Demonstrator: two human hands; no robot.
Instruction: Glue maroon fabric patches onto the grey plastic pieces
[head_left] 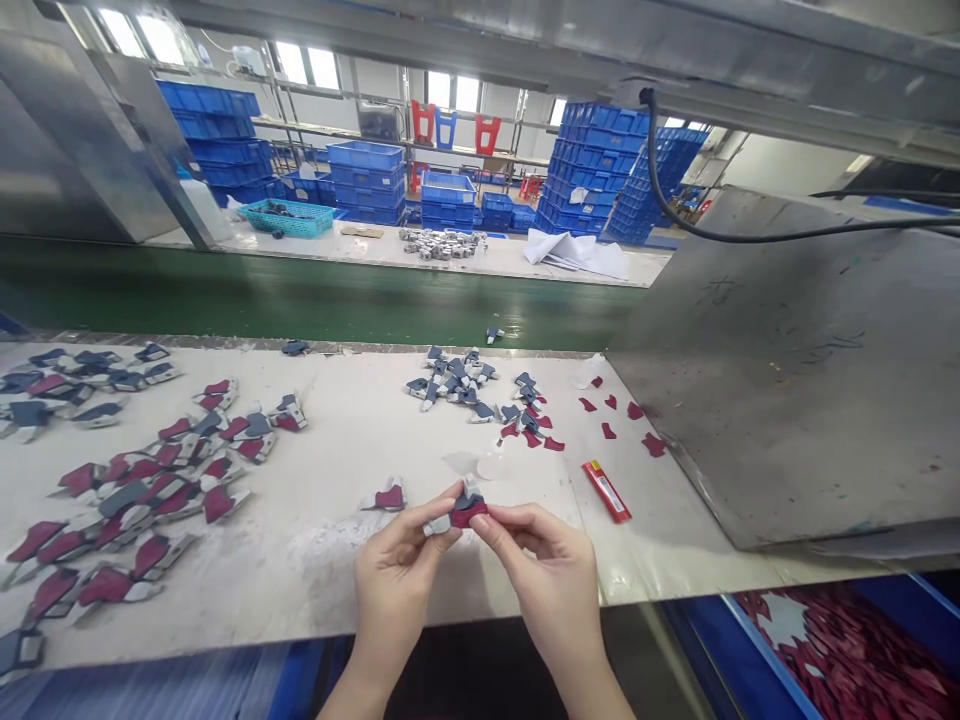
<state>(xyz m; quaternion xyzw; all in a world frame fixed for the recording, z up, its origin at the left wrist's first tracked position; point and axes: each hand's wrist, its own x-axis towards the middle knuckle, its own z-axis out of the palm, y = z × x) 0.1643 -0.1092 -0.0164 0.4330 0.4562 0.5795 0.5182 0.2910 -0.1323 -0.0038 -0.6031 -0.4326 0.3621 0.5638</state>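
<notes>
My left hand [397, 570] pinches a small light-grey and dark-blue moulded part [470, 492] above the front of the table. My right hand [544, 570] has thumb and forefinger closed on a flat maroon cut-out piece [469, 515], which lies against that part; whether it is stuck on, I cannot tell. Just left of my hands rests a similar part with a maroon face [390, 495]. Beyond them is a loose heap of grey and dark-blue parts [454, 380], with loose maroon pieces [553, 444] to its right.
Many maroon-faced parts [150, 490] cover the table's left side. A red packet [607, 492] lies right of my hands, near a metal housing [810, 380]. Behind runs a green belt [337, 300] carrying one part [494, 335]. A blue bin [772, 660] of maroon pieces stands lower right.
</notes>
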